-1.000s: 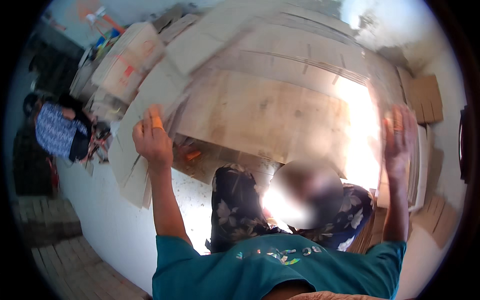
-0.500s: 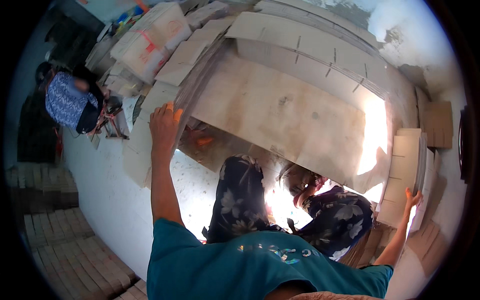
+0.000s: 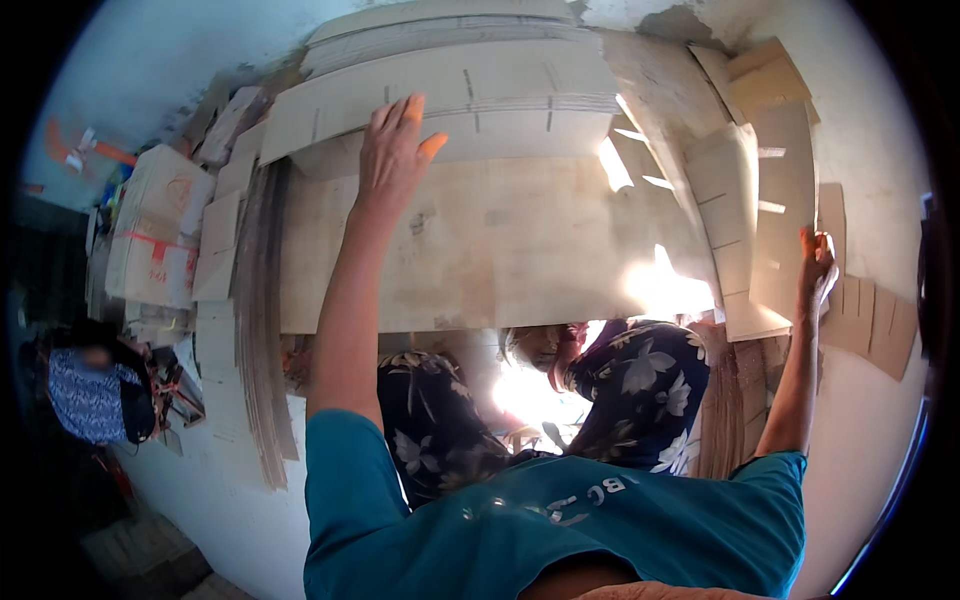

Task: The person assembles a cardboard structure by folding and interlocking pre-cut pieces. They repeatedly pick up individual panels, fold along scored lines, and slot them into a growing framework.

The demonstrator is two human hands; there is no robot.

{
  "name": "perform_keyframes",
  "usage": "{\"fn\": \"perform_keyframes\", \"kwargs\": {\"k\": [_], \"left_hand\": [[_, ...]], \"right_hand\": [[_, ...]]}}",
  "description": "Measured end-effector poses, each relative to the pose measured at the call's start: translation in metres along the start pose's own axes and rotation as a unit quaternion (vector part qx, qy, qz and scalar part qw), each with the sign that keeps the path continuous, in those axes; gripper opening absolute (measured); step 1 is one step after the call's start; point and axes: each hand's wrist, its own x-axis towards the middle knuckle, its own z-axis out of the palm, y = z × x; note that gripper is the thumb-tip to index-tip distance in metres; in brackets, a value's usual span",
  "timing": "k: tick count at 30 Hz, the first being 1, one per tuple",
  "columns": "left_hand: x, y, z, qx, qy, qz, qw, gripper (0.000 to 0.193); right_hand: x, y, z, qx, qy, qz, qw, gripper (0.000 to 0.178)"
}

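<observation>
My left hand (image 3: 393, 155) reaches across to the far side of the wooden table board (image 3: 480, 250). Its fingers are stretched and the thumb stands apart, over a stack of slotted cardboard sheets (image 3: 520, 75); whether the fingertips touch the top sheet I cannot tell. At the right, my right hand (image 3: 817, 268) is closed on the edge of a slotted cardboard sheet (image 3: 783, 215). That sheet stands tilted beside another upright stack of slotted cardboard (image 3: 730, 230), and light shows through its slots.
Along the table's left side runs a tall stack of cardboard (image 3: 262, 330). A white carton with red tape (image 3: 155, 235) stands behind it. A person in a patterned blue top (image 3: 90, 395) sits far left. More cardboard (image 3: 870, 320) leans by the right wall.
The view has turned left. My left hand has gone from the left cardboard stack to the far one. My right hand has moved up, and a sheet now stands away from the right stack.
</observation>
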Motion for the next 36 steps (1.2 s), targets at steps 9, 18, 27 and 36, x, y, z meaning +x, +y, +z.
{"fn": "perform_keyframes", "kwargs": {"k": [9,18,27,36], "left_hand": [[0.055,0.022,0.104,0.189,-0.161,0.088,0.965,0.033],[0.072,0.006,0.086,-0.016,-0.122,0.049,0.991,0.013],[0.077,0.041,0.045,0.09,-0.069,0.231,0.966,0.028],[0.043,0.071,0.046,0.198,-0.179,0.215,0.94,0.046]], "right_hand": [[-0.053,-0.127,0.043,0.468,-0.104,0.053,0.876,0.016],[-0.069,-0.215,0.082,0.545,-0.126,0.041,0.828,0.007],[-0.1,-0.215,0.103,0.474,-0.158,0.076,0.863,0.015],[-0.102,-0.224,0.098,0.461,-0.184,0.079,0.865,0.016]]}}
